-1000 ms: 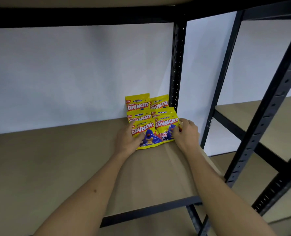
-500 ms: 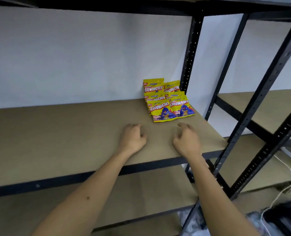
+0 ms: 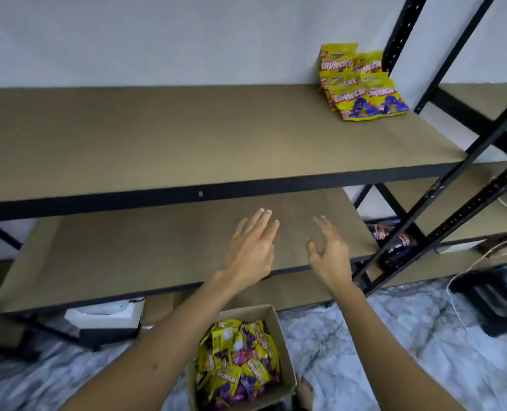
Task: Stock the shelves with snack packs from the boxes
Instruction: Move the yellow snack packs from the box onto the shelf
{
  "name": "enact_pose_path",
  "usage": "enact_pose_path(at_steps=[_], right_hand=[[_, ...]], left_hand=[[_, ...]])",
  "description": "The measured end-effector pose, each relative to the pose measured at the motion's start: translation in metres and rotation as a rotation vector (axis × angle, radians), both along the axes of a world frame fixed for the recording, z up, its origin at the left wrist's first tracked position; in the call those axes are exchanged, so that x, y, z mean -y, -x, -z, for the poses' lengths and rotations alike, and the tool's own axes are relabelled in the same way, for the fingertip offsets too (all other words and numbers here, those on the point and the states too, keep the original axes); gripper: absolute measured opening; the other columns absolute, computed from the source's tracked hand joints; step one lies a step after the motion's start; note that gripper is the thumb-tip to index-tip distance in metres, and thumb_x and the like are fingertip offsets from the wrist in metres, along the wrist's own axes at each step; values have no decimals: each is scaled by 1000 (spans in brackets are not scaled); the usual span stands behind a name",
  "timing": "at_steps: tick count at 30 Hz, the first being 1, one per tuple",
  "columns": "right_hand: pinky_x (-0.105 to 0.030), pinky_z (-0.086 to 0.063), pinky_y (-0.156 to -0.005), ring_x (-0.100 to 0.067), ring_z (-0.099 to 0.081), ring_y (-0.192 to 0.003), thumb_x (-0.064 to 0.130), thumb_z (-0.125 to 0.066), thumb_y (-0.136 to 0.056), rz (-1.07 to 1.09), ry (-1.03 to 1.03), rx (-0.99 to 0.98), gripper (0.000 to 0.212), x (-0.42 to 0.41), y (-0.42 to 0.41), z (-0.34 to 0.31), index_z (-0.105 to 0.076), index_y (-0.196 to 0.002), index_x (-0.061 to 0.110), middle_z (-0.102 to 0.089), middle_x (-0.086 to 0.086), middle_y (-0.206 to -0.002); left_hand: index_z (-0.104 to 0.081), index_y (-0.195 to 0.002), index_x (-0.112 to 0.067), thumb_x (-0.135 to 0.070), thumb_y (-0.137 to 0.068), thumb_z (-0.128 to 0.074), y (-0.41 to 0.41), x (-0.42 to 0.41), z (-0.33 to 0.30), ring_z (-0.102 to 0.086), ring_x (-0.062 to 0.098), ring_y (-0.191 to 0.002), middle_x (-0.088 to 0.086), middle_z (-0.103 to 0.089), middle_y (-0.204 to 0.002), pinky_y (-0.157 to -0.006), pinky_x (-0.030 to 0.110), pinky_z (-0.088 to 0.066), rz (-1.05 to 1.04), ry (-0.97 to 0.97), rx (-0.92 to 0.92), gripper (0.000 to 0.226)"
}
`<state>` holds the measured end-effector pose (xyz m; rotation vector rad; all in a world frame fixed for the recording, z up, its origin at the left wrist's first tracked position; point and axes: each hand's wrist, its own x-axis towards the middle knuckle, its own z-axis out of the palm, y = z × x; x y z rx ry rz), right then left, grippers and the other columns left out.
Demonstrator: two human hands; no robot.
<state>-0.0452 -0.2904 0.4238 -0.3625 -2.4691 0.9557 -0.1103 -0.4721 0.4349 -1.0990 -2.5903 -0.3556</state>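
Note:
Several yellow Crunchy snack packs (image 3: 362, 84) lie stacked at the back right of the upper shelf board (image 3: 187, 137). My left hand (image 3: 252, 247) and my right hand (image 3: 329, 253) hang empty with fingers spread in front of the lower shelf board (image 3: 127, 253), well below the packs. On the floor beneath my arms stands an open cardboard box (image 3: 279, 345) holding several yellow and purple snack packs (image 3: 237, 360).
Black metal uprights (image 3: 442, 218) frame the shelving on the right, with a neighbouring shelf unit beyond. Dark snack packs (image 3: 394, 241) sit on a low shelf there. A white cable (image 3: 483, 256), a black crate (image 3: 495, 301) and a white box (image 3: 103, 315) lie near the patterned floor.
Both hands let go of the packs on the upper shelf and drew back and down to the lower shelf level. The view tilted down, bringing the box on the floor into sight.

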Motion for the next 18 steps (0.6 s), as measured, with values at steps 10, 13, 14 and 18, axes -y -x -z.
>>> enact_pose_path(at_steps=[10, 13, 14, 18], right_hand=[[-31, -46, -88, -28, -60, -112, 13, -57, -93, -99, 182, 581, 40, 125, -96, 114, -55, -133, 15, -61, -11, -128], [-40, -49, -93, -31, -56, -118, 12, -55, -92, -159, 191, 800, 45, 127, -116, 164, -52, -136, 17, -58, -12, -131], [-41, -50, -91, -32, -56, -116, 11, -54, -91, -171, 187, 857, 45, 123, -122, 182, -52, -136, 16, -59, -11, -129], [-25, -38, -69, -28, -59, -95, 9, -51, -90, -251, 125, 1080, 35, 117, -137, 267, -59, -122, 20, -61, -6, -101]], left_hand=[[-46, -141, -19, -22, -88, -52, -64, 163, 151, -56, 28, -120, 10, -59, -133, -94, 35, -48, -318, 71, 720, 53], [-50, -137, -16, -20, -87, -56, -91, 182, 208, -59, 30, -114, 15, -61, -127, -87, 34, -49, -453, 10, 912, 51], [-50, -137, -14, -19, -88, -57, -103, 186, 224, -59, 32, -114, 16, -62, -126, -86, 35, -48, -512, -10, 968, 50], [-53, -132, -14, -24, -95, -52, -155, 198, 313, -60, 34, -108, 16, -66, -117, -80, 34, -44, -729, -89, 1157, 39]])
